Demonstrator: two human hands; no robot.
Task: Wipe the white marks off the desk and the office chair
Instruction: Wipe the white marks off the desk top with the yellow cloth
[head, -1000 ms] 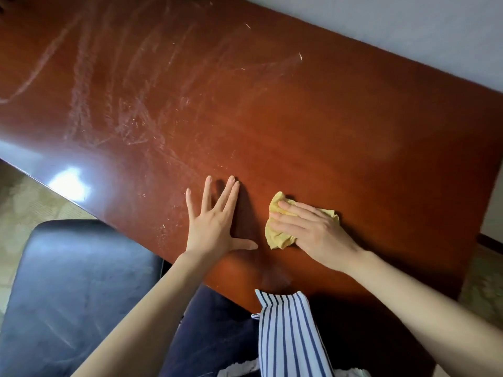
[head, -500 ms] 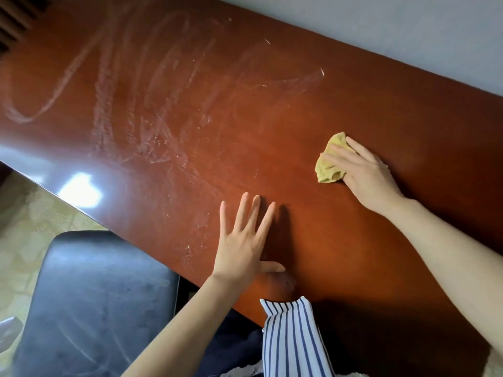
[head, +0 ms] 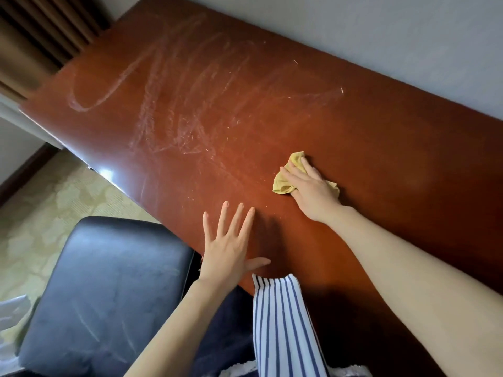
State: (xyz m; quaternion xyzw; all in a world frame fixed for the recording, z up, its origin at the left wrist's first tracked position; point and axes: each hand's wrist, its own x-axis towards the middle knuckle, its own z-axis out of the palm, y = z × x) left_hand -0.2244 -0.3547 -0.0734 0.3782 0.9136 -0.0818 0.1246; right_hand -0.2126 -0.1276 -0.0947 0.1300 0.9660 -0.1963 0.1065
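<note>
A glossy red-brown desk (head: 381,148) runs from upper left to lower right. White smeared marks (head: 174,104) cover its left and middle part. My right hand (head: 310,186) presses a crumpled yellow cloth (head: 288,175) flat onto the desk, just right of the marks, with its fingers laid straight over the cloth. My left hand (head: 228,248) rests flat on the desk near the front edge, fingers spread. A black office chair seat (head: 109,289) stands below the desk edge at lower left, with faint white streaks (head: 89,327) on it.
A grey wall (head: 381,31) runs behind the desk. Brown curtains (head: 40,36) hang at the upper left. Patterned carpet (head: 49,208) lies left of the chair. A blue-and-white striped cloth (head: 280,327) hangs at my front, and something white (head: 11,311) shows at the left edge.
My right hand has slid the cloth away from the front edge and farther onto the desk, then a little back toward the marks. My left hand stays flat in place. The view has shifted left.
</note>
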